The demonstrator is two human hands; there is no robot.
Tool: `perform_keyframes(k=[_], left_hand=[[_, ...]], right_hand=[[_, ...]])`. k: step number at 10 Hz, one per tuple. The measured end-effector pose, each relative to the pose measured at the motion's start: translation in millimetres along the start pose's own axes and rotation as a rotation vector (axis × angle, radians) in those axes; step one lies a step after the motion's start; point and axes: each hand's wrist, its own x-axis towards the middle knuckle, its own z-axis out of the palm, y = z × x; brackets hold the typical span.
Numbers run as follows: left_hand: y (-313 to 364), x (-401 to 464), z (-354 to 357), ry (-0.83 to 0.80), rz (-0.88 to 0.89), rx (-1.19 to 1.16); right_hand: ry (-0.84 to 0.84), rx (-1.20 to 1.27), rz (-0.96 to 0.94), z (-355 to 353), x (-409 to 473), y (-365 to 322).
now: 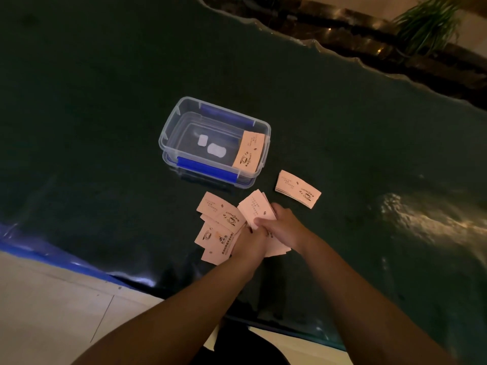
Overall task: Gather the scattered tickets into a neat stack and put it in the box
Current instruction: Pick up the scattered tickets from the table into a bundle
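A clear plastic box [171, 127] with blue clasps stands open on the dark table. One pink ticket [249, 152] leans inside its right end. A small neat stack of pink tickets [297, 188] lies to the right of the box. In front of the box, loose tickets [218, 222] are fanned out. My right hand [283, 223] grips a bunch of tickets [257, 208] held upward. My left hand [250, 242] presses on the fanned tickets beside it; the two hands touch.
The dark green table [105, 127] has a wavy far edge with a plant [427, 25] beyond it. A blue rim and pale floor [52, 299] lie at the near left. Two white labels [210, 146] show on the box bottom.
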Motion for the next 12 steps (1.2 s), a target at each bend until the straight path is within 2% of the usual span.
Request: perform_keyframes(k=[1, 2, 4, 5, 6, 7, 8, 11, 12], left_hand=[[12, -28, -24, 0.165, -0.044, -0.263], [12, -37, -41, 0.03, 0.015, 0.162], [15, -36, -65, -0.1, 0.139, 0.445], [13, -25, -103, 0.1, 0.324, 0.786], [19, -15, -122, 0.251, 0.414, 1.045], [20, -8, -142, 0.218, 0.39, 1.239], [12, -4, -158, 0.098, 0.327, 1.395], [-9, -24, -153, 0.213, 0.317, 1.292], [-18, -29, -151, 0.228, 0.274, 1.157]], right_hand=[[-0.006, 0.042, 0.006, 0, -5, 5], [0.006, 0.156, -0.005, -2, -13, 12], [0.114, 0.331, 0.05, 0, -24, 28], [0.126, 0.37, 0.159, 3, -31, 34], [0.118, 0.409, 0.184, 4, -34, 35], [0.116, 0.425, 0.178, 6, -35, 34], [0.12, 0.45, 0.166, 9, -37, 31], [0.175, 0.492, 0.145, 11, -35, 34], [0.182, 0.512, 0.138, 10, -37, 32]])
